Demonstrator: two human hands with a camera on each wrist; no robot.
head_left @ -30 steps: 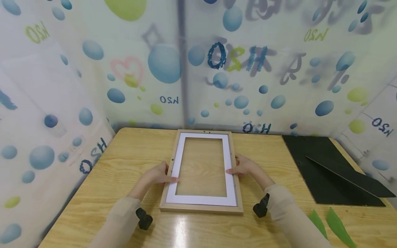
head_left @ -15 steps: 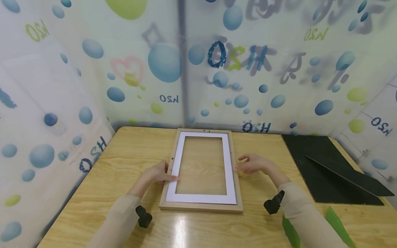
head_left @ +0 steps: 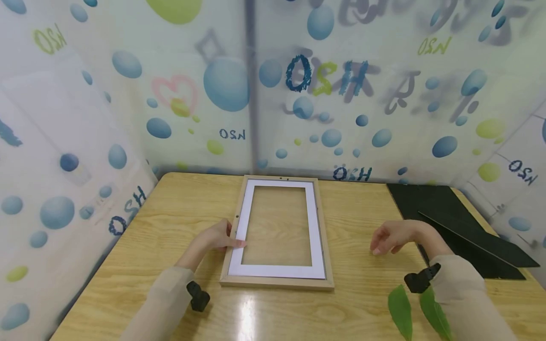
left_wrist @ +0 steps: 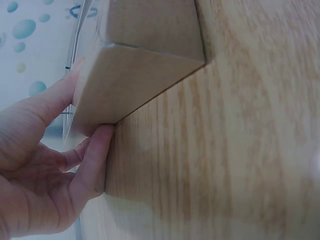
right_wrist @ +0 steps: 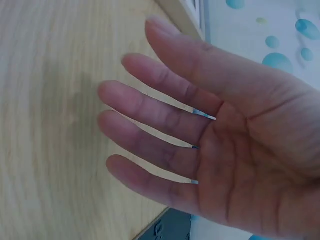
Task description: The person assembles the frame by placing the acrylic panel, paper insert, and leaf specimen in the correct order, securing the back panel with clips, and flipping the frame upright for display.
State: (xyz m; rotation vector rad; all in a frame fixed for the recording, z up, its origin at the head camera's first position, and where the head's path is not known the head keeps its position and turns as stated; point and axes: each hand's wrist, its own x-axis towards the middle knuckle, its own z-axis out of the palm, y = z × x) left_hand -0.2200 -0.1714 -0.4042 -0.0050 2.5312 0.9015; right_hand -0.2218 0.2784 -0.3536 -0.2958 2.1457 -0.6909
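A light wooden picture frame (head_left: pixel 277 283) lies on the table with a white mat (head_left: pixel 277 272) inside it; wood grain shows through the mat's rectangular opening. My left hand (head_left: pixel 219 236) grips the frame's left side. Its thumb reaches over onto the mat's edge, while the fingers press against the outer wall of the frame (left_wrist: pixel 132 82) in the left wrist view. To the right, apart from the frame, my right hand (head_left: pixel 396 235) hovers over the table. The right wrist view shows its palm (right_wrist: pixel 240 160) holding nothing, with fingers spread and loosely bent.
A black frame backboard (head_left: pixel 420 196) with its stand flap (head_left: pixel 477 239) raised lies at the table's right. Two green leaves (head_left: pixel 400 310) rest near the front right, one partly behind the right sleeve (head_left: pixel 465 289). A patterned curtain (head_left: pixel 273 118) borders the table's back.
My right hand has let go of the frame's right side and moved right, toward the backboard. My left hand and the frame have stayed in place.
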